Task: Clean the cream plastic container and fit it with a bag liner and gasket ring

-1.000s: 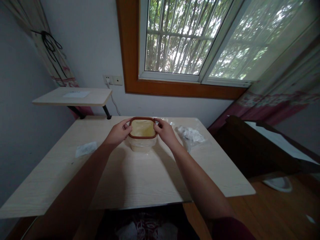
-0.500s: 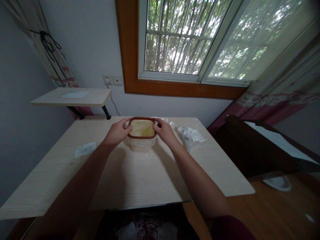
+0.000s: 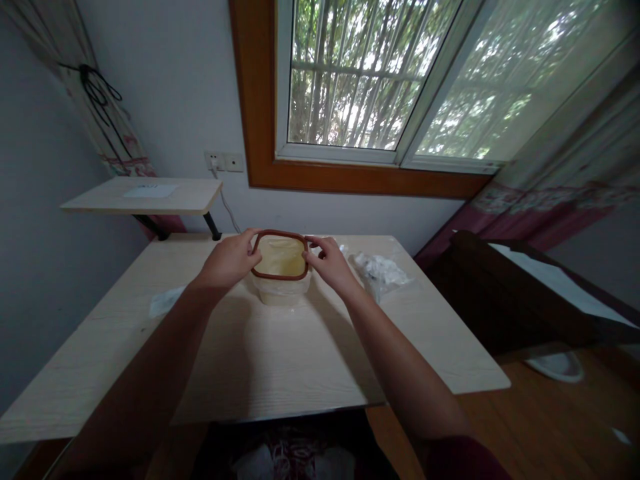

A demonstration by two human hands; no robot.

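A small cream-coloured bin [image 3: 284,299] stands on the table with a thin clear plastic bag [image 3: 293,287] draped over its upper walls. Around its mouth sits a brown rim ring [image 3: 280,277], tilted a little, with its far edge higher than the near one. At the ring's left side, my left hand [image 3: 231,259] pinches it between thumb and fingers. My right hand [image 3: 331,265] grips the opposite side the same way, index finger over the far right corner. The yellowish inside of the bin shows through the ring.
A crumpled clear bag with white contents [image 3: 383,272] lies right of the bin. A flat white packet [image 3: 165,301] is beside my left forearm. The raised shelf [image 3: 145,193] stands at the back left, near a wall socket [image 3: 224,162] with a cable.
The brown rim ring has shifted slightly left and tilted, its left and far side rising a little. Both hands have moved with it and keep their hold.
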